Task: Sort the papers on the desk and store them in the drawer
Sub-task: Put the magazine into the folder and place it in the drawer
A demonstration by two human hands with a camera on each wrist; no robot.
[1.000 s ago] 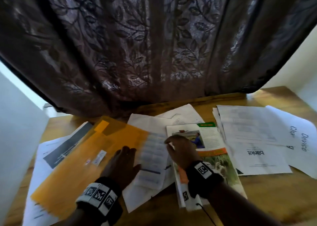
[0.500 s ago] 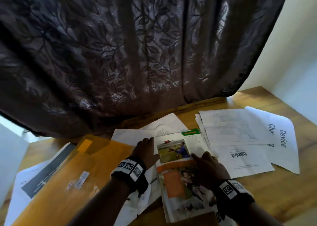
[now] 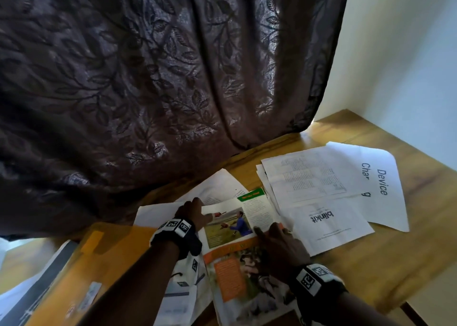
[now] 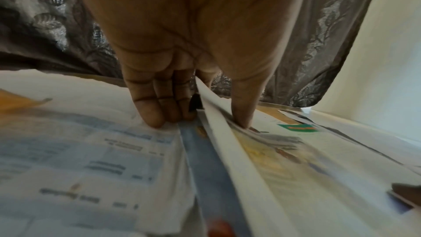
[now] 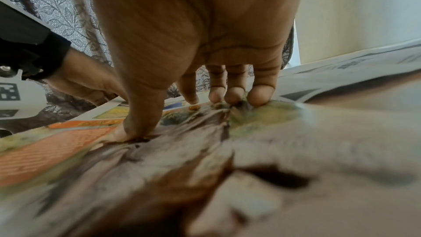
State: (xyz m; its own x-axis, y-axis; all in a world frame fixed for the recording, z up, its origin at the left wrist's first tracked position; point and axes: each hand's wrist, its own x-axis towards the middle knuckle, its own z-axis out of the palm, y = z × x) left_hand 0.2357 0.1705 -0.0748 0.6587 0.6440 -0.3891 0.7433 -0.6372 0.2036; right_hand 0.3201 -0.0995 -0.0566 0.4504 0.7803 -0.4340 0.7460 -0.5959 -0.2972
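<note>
The colour magazine (image 3: 237, 241) is being gathered from the spread of papers on the table (image 3: 420, 202), just beside the orange envelope (image 3: 81, 271). Its upper edge is pinched by the left hand (image 3: 191, 213), thumb above and fingers beneath, while the right hand (image 3: 279, 246) is pressed on the cover with curled fingertips. Next, it seems a lift clear of the sheets beneath is called for; no drawer is seen.

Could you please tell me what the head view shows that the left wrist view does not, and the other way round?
Only the head view shows the right hand resting on the colour magazine, the blinkit sheet and the "Device" sheet. Only the left wrist view shows the left hand's thumb on top of the magazine's lifted edge, with fingers reaching down beside it onto the printed form. Both show the curtain, the magazine's green label and the orange envelope.
</note>
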